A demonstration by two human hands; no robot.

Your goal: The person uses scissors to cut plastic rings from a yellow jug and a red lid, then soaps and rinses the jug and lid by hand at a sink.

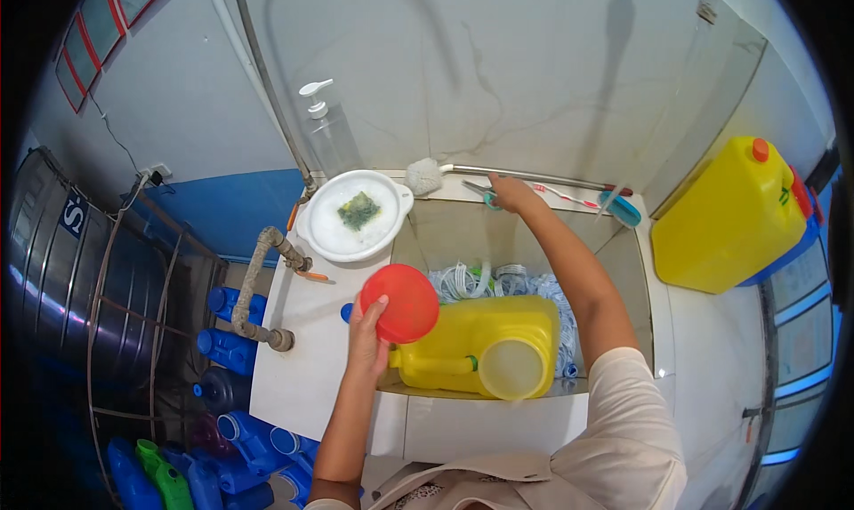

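Observation:
My left hand (369,336) holds a round red plastic lid (400,303) by its edge, beside the spout end of a yellow plastic jug. That yellow jug (454,323) lies on its side in the sink, its wide round mouth towards me. My right hand (510,193) reaches to the sink's back ledge, at a pair of scissors (492,198) with teal handles; whether the fingers grip anything there is hard to tell. Right of it lie a red and white toothbrush (567,196) and a blue brush (620,208). A white basin (313,233) of suds holds a green sponge (359,211).
A metal rod (534,174) with a white scrubber head (423,176) rests along the ledge. Clear coiled plastic items (460,282) lie in the sink. A pump bottle (330,136), a pipe (250,296), blue jugs (250,436) and another yellow jug (727,223) stand around.

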